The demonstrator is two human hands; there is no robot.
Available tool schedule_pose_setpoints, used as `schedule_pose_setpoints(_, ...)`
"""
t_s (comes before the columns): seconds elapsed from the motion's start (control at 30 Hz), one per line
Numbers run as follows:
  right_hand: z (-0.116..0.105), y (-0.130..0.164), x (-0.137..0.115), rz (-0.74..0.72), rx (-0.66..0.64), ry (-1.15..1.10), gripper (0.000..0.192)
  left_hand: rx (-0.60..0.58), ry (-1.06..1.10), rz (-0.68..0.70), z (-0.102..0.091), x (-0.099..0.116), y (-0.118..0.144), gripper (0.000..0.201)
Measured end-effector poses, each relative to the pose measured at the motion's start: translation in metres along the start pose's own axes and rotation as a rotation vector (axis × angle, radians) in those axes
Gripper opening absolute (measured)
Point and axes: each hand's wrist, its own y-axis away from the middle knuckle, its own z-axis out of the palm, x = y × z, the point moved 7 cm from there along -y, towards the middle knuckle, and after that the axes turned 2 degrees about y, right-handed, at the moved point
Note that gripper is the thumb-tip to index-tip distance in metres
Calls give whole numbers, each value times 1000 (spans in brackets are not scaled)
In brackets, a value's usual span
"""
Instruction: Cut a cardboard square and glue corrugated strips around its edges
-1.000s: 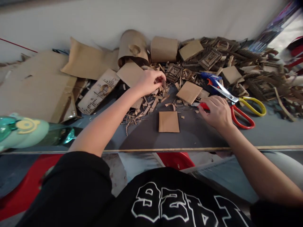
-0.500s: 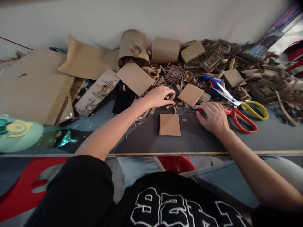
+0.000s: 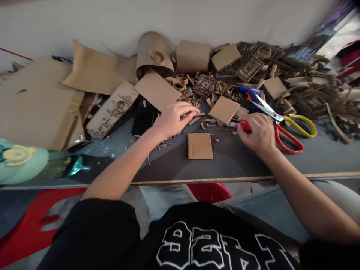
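Two hands: both are down on the grey table (image 3: 309, 157), either side of a small cardboard rectangle (image 3: 200, 146).
Left hand (image 3: 171, 119): fingers curled and pinched over the loose cardboard scraps (image 3: 194, 120); whether a strip is actually gripped I cannot tell.
Right hand (image 3: 260, 133): knuckles up, fingers bent onto a red tool (image 3: 244, 126); only its tip shows past the fingertips, so a full grasp cannot be confirmed.
Red tool, direction: the visible end points left, toward the rectangle; its long axis runs roughly left to right, along the table edge.
Rectangle, direction: it lies flat, just taller than wide, long axis running away from the person, sides square to the table edge.
Scissors (image 3: 281, 120): red and yellow handles lie to the right, blades aiming up-left at the blue glue gun (image 3: 249, 92), just beside the right hand.
Change, left hand: half a second ago it sat further right, nearer the tilted cardboard square (image 3: 224, 110); it is now drawn back left.
Change, right hand: barely moved, on the red tool as before.
Change, rectangle: same spot.
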Motion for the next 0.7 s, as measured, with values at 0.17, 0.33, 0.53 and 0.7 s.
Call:
schedule_pose_setpoints(0.17, -25, -35, 65, 398, -3, 138, 38, 59, 23, 242, 13, 18, 36, 24)
schedule_pose_setpoints(0.33, -16, -40, 110, 602, -490, 223, 54, 173, -15, 255, 25, 14, 48, 23)
schedule_pose_setpoints(0.53, -32, -26, 115, 549, -535, 202, 30, 247, -103, 284, 30, 18, 63, 20)
schedule_pose_setpoints(0.7, -28, -27, 134, 590, -821, 73, 40, 277, -124, 207, 27, 10, 64, 22)
